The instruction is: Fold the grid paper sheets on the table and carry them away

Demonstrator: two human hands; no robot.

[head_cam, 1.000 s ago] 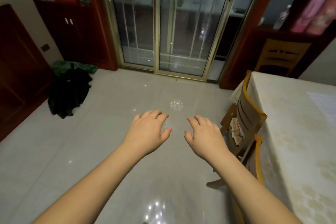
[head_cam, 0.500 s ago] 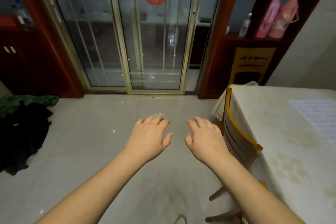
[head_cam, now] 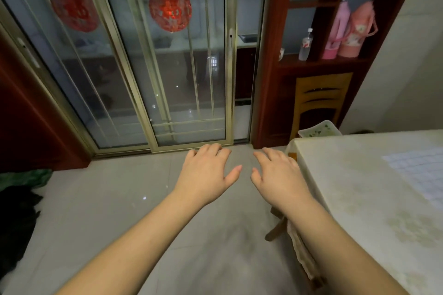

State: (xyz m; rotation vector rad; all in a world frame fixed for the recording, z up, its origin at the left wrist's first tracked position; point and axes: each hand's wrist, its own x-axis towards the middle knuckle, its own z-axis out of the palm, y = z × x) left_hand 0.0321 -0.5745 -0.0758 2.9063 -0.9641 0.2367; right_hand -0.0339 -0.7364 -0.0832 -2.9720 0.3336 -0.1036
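Note:
A white grid paper sheet (head_cam: 417, 172) lies flat on the table (head_cam: 354, 189) at the right edge of the view, partly cut off. The table wears a pale patterned cloth. My left hand (head_cam: 206, 172) and my right hand (head_cam: 278, 175) are stretched out side by side over the floor, palms down, fingers relaxed and slightly spread, holding nothing. My right hand hovers just left of the table's near left corner, well short of the paper.
A wooden chair (head_cam: 287, 230) is tucked under the table's left side. Another chair (head_cam: 318, 103) stands by the shelf unit (head_cam: 335, 31) with pink flasks. Sliding glass doors (head_cam: 143, 67) lie ahead. Dark clothes (head_cam: 16, 218) are heaped on the tiled floor at left.
The view has swung right and upward, bringing the table and grid paper further into sight. Both hands stay outstretched and empty, in the same pose.

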